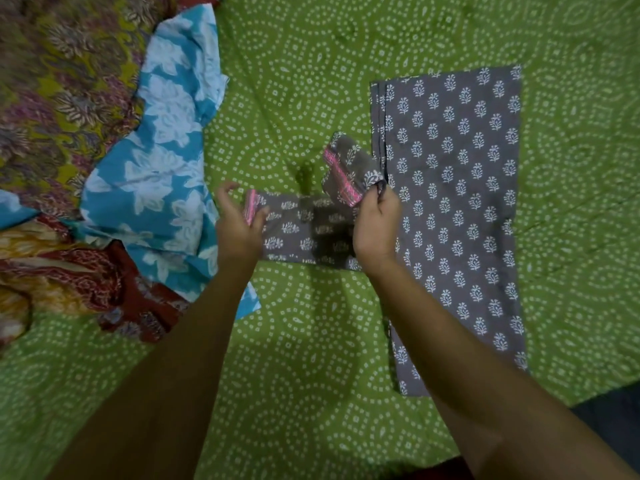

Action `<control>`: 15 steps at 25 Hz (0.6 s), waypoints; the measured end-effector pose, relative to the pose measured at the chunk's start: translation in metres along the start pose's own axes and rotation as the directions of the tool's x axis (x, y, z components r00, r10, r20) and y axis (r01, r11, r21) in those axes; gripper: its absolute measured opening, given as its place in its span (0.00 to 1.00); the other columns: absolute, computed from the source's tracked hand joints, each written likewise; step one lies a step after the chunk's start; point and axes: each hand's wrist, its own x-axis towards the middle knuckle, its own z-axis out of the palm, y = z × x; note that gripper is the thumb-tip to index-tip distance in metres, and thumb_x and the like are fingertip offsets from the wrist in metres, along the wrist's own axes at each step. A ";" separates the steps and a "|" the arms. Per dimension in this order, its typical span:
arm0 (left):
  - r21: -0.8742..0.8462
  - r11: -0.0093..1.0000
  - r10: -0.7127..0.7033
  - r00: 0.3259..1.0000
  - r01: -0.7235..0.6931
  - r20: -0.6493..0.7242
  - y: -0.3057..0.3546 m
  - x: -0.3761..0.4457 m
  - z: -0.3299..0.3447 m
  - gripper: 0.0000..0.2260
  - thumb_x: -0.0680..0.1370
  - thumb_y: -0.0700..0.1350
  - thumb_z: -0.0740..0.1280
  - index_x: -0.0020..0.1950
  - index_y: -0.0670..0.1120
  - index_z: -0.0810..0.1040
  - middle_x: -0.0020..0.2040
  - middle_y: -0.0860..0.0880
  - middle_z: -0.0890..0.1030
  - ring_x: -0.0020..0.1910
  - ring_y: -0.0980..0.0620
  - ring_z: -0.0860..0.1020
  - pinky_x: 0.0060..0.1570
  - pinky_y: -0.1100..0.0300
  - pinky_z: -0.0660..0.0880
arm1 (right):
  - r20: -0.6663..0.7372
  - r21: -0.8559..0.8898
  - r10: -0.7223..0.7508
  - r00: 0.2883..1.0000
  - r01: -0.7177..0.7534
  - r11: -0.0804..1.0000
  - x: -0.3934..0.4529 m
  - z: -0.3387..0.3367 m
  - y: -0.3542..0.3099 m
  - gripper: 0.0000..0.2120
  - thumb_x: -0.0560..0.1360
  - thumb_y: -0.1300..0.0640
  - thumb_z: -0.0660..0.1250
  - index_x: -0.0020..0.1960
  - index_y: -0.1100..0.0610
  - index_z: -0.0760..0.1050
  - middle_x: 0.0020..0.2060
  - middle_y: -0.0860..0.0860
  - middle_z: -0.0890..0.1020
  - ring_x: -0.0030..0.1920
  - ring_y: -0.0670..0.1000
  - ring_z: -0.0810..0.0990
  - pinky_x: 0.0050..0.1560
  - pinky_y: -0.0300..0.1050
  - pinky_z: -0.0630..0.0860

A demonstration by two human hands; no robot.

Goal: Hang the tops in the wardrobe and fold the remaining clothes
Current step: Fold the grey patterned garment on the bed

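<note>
A grey top with a white leaf print lies flat on the green bedsheet, its body folded lengthwise at the right. One sleeve stretches left across the sheet. My left hand pinches that sleeve's pink-trimmed cuff. My right hand grips the other sleeve, lifted and bunched, pink cuff showing, just left of the top's body.
A blue garment with white flowers lies at the left, touching a heap of patterned clothes in olive and maroon and red and orange. Bare green sheet lies near me and to the far right. The bed's edge shows at lower right.
</note>
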 end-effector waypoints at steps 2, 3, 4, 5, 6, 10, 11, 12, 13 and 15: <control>0.006 1.000 -0.002 0.999 0.001 0.051 -0.032 -0.013 -0.016 0.14 0.75 0.38 0.70 0.57 0.45 0.70 0.44 0.53 0.77 0.41 0.54 0.77 0.41 0.61 0.70 | 0.100 -0.132 -0.070 0.992 0.083 0.988 -0.019 -0.002 -0.004 0.14 0.74 0.59 0.53 0.39 0.51 0.76 0.25 0.48 0.70 0.27 0.46 0.64 0.31 0.47 0.60; 0.018 1.000 -0.001 0.996 0.000 0.085 -0.048 -0.021 -0.020 0.09 0.75 0.37 0.70 0.52 0.46 0.73 0.44 0.52 0.78 0.42 0.57 0.76 0.44 0.60 0.70 | 0.145 -0.214 -0.103 0.984 0.133 0.968 -0.028 -0.001 -0.003 0.18 0.72 0.58 0.52 0.49 0.53 0.80 0.25 0.49 0.71 0.26 0.47 0.65 0.30 0.47 0.61; 0.008 1.000 -0.016 0.995 0.016 0.101 -0.062 -0.028 -0.022 0.06 0.75 0.37 0.69 0.47 0.47 0.76 0.42 0.52 0.78 0.40 0.61 0.75 0.44 0.59 0.70 | 0.199 -0.285 -0.134 0.971 0.188 0.940 -0.037 0.002 -0.002 0.23 0.71 0.56 0.51 0.60 0.51 0.78 0.24 0.49 0.70 0.26 0.48 0.66 0.28 0.45 0.62; -0.022 0.998 -0.053 0.994 0.055 0.096 -0.069 -0.036 -0.023 0.06 0.75 0.36 0.68 0.44 0.47 0.77 0.39 0.52 0.77 0.37 0.64 0.74 0.43 0.60 0.69 | 0.266 -0.342 -0.149 0.953 0.237 0.909 -0.046 0.008 0.002 0.27 0.71 0.55 0.50 0.68 0.46 0.72 0.25 0.48 0.71 0.26 0.49 0.67 0.27 0.45 0.63; -0.028 0.994 -0.105 0.990 0.108 0.089 -0.074 -0.041 -0.021 0.07 0.76 0.36 0.67 0.44 0.47 0.79 0.38 0.51 0.77 0.36 0.65 0.73 0.41 0.63 0.68 | 0.347 -0.399 -0.154 0.925 0.294 0.869 -0.055 0.016 0.008 0.29 0.71 0.53 0.49 0.72 0.41 0.65 0.29 0.49 0.75 0.28 0.51 0.71 0.29 0.46 0.67; -0.175 0.872 -0.431 0.886 0.457 0.168 -0.065 -0.044 -0.019 0.10 0.80 0.41 0.60 0.47 0.43 0.80 0.45 0.46 0.79 0.44 0.48 0.78 0.38 0.62 0.70 | 0.704 -0.657 0.022 0.710 0.639 0.399 -0.085 0.050 0.050 0.29 0.77 0.48 0.48 0.78 0.47 0.50 0.75 0.53 0.62 0.71 0.60 0.64 0.68 0.57 0.62; -0.330 0.750 -0.523 0.819 0.574 0.237 -0.054 -0.041 -0.021 0.13 0.81 0.47 0.59 0.48 0.41 0.80 0.46 0.46 0.80 0.43 0.46 0.79 0.40 0.61 0.73 | 0.751 -0.647 0.099 0.652 0.698 0.307 -0.089 0.053 0.062 0.29 0.78 0.47 0.47 0.78 0.49 0.49 0.77 0.53 0.57 0.75 0.61 0.56 0.72 0.60 0.54; -0.435 0.628 -0.579 0.761 0.645 0.294 -0.047 -0.037 -0.022 0.19 0.81 0.54 0.58 0.48 0.42 0.81 0.46 0.45 0.82 0.44 0.46 0.80 0.43 0.58 0.76 | 0.775 -0.630 0.147 0.614 0.733 0.258 -0.092 0.054 0.070 0.28 0.79 0.47 0.46 0.78 0.50 0.49 0.77 0.53 0.54 0.76 0.62 0.51 0.73 0.61 0.49; -0.414 0.617 -0.593 0.742 0.669 0.315 -0.044 -0.033 -0.023 0.24 0.80 0.60 0.57 0.48 0.42 0.81 0.44 0.46 0.83 0.45 0.46 0.80 0.46 0.57 0.77 | 0.782 -0.623 0.173 0.599 0.743 0.245 -0.092 0.055 0.076 0.28 0.80 0.48 0.47 0.78 0.51 0.48 0.77 0.53 0.53 0.76 0.62 0.48 0.73 0.61 0.48; -0.165 0.776 -0.564 0.786 0.609 0.251 -0.035 -0.033 -0.024 0.28 0.78 0.66 0.56 0.48 0.42 0.80 0.43 0.47 0.81 0.47 0.48 0.78 0.46 0.59 0.72 | 0.775 -0.629 0.143 0.616 0.731 0.264 -0.093 0.053 0.078 0.27 0.80 0.48 0.49 0.78 0.50 0.49 0.77 0.53 0.54 0.76 0.62 0.49 0.74 0.60 0.49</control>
